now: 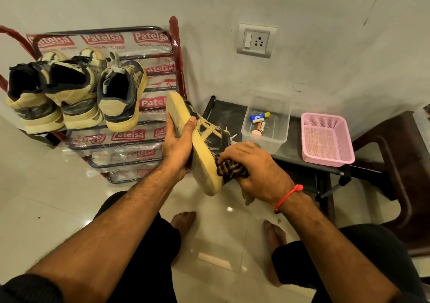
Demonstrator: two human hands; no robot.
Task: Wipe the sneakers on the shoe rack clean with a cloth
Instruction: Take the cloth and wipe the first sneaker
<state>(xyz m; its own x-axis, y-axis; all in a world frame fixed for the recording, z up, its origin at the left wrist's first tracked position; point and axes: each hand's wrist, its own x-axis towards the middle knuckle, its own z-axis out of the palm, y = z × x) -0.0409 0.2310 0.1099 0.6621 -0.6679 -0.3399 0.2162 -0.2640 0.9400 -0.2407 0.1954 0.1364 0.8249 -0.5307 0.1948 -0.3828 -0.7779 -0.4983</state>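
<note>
one sneaker [207,140] in left hand [178,143] grip; right hand [253,166] grip bunches cloth [230,169] against its side.

Home, entryway corner by the look of it. I'm barefoot on a glossy tiled floor [58,198], red shoe rack [176,54] still in its plastic wrap against a plain wall, wall socket [256,40], low table [228,116] with a pink basket [327,137].

Red thread bracelet [288,197], black shorts [144,237], bare feet [182,221].
</note>
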